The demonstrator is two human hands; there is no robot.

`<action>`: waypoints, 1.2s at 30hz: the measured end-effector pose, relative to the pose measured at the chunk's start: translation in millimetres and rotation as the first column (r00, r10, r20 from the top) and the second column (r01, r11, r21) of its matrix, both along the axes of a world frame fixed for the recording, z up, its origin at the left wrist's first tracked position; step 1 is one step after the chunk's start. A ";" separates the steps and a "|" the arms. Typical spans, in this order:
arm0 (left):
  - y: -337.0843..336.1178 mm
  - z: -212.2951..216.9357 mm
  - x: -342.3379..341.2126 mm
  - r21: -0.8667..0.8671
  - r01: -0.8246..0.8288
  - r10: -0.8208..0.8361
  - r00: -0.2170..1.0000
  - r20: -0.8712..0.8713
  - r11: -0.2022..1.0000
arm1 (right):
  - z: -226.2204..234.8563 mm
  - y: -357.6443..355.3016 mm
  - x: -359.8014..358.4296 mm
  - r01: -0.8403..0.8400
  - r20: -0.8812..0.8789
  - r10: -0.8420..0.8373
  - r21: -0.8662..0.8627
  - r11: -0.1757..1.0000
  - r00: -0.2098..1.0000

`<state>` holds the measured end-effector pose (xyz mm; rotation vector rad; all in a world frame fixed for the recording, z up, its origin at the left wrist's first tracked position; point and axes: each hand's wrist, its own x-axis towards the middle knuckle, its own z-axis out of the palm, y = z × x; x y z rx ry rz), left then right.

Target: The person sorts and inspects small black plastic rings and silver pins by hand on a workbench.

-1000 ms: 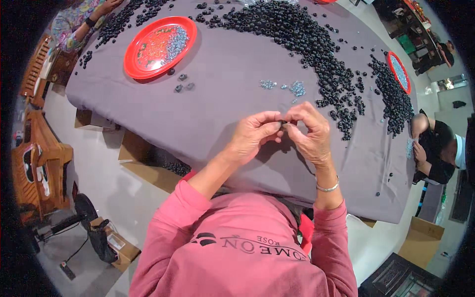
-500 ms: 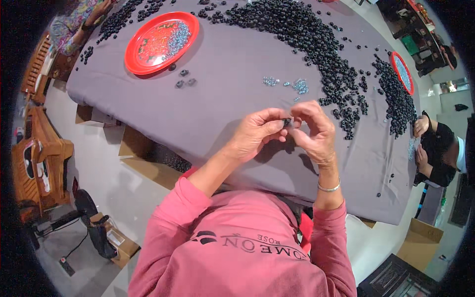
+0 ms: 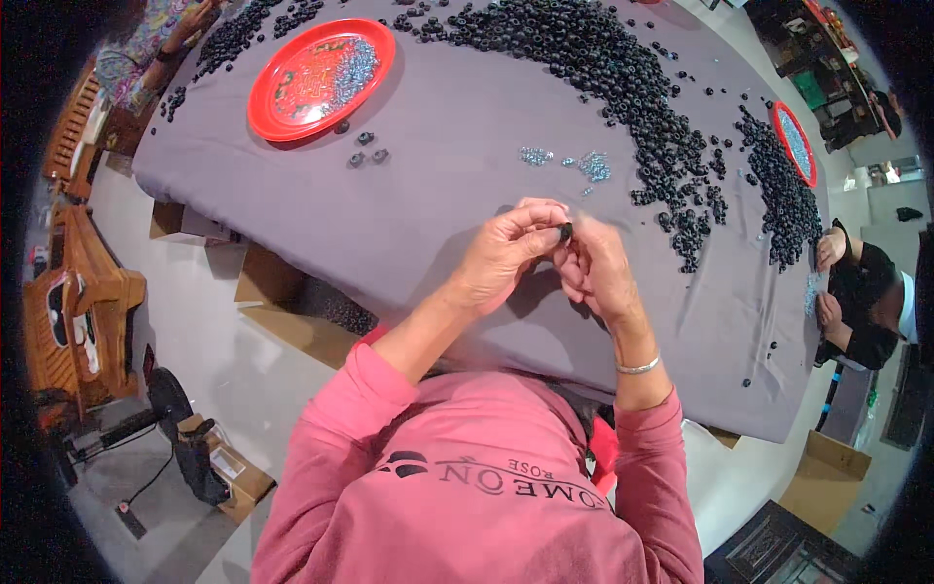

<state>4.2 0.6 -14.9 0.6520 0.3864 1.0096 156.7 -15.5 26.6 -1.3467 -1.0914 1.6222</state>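
Observation:
My left hand [image 3: 498, 258] pinches a small round black part [image 3: 565, 232] between thumb and forefinger, above the near side of the table. Meeting it from the right, my right hand [image 3: 605, 268] has its fingers drawn together against that part. Whatever lies between the right fingertips is hidden or too small to make out. Just beyond my hands are two little groups of tiny silvery pieces, one a scattered pile [image 3: 594, 166] and one a smaller cluster [image 3: 536, 156]. A broad heap of similar black parts [image 3: 671, 146] curves across the table's far and right side.
A red plate [image 3: 276, 134] with silvery pieces stands at the far left, several black parts [image 3: 379, 156] beside it. Another red plate [image 3: 813, 175] is at the right edge, near a person's hands [image 3: 830, 250]. A second person's arm [image 3: 165, 60] reaches in at far left. Cardboard boxes [image 3: 302, 331] sit below.
My right hand has turned and closed in, its loop of thumb and fingers now folded against the black part. My left hand keeps its pinch almost in place.

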 end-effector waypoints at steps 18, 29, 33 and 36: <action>5.2 17.9 30.6 0.138 -0.061 0.085 0.981 -0.172 0.988 | 3.4 2.7 15.5 0.061 -0.474 -0.158 -0.213 0.975 0.866; 47.7 48.4 -39.2 0.806 -0.151 0.814 0.225 -0.536 0.572 | 3.1 -6.3 55.7 -0.028 0.354 -0.178 0.504 0.863 0.918; 57.0 45.6 -65.8 0.845 0.117 0.852 -0.113 -0.511 0.522 | 5.3 -0.7 87.7 -0.048 0.600 -0.556 0.704 0.709 0.576; 62.9 41.2 -73.8 0.847 0.244 0.880 -0.194 -0.434 0.472 | 18.6 6.3 109.1 0.037 0.577 -0.699 0.759 0.650 0.422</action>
